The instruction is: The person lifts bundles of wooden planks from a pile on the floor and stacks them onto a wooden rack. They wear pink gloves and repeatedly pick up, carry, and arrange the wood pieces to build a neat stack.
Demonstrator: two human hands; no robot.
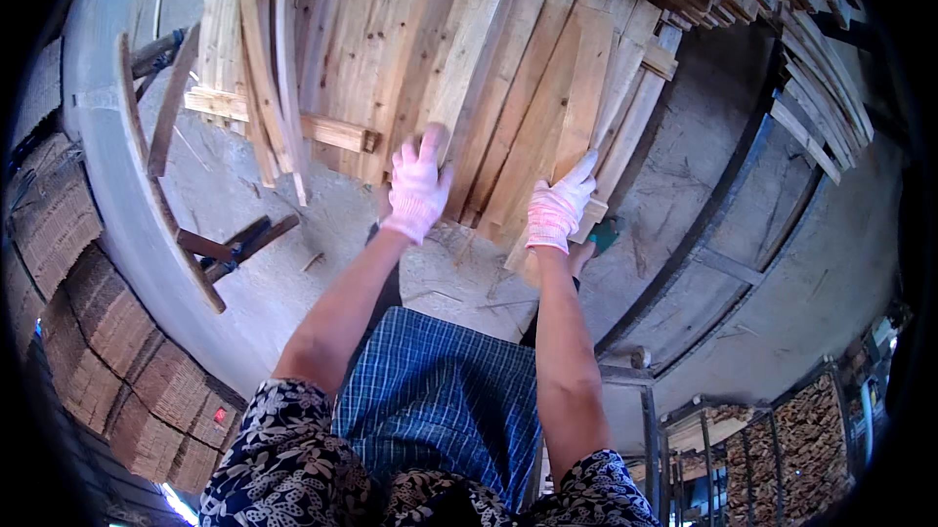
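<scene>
A row of pale wooden planks [528,68] lies side by side in front of me, their near ends uneven. My left hand [418,190], in a white and pink knit glove, rests at the near end of a plank [469,48] with its fingers apart. To the right, my right hand [561,203] wears a matching glove. Its fingers lie over the edge of another plank [583,87], whose near part passes beneath the hand. The undersides of both hands are hidden.
Loose narrow boards [259,68] and a crosspiece [337,132] lie at left. A wooden frame [156,175] stands beyond them on the concrete floor [459,273]. Stacked brown bundles [107,332] line the left side. Metal rails [723,224] run at right, near more slats [821,97].
</scene>
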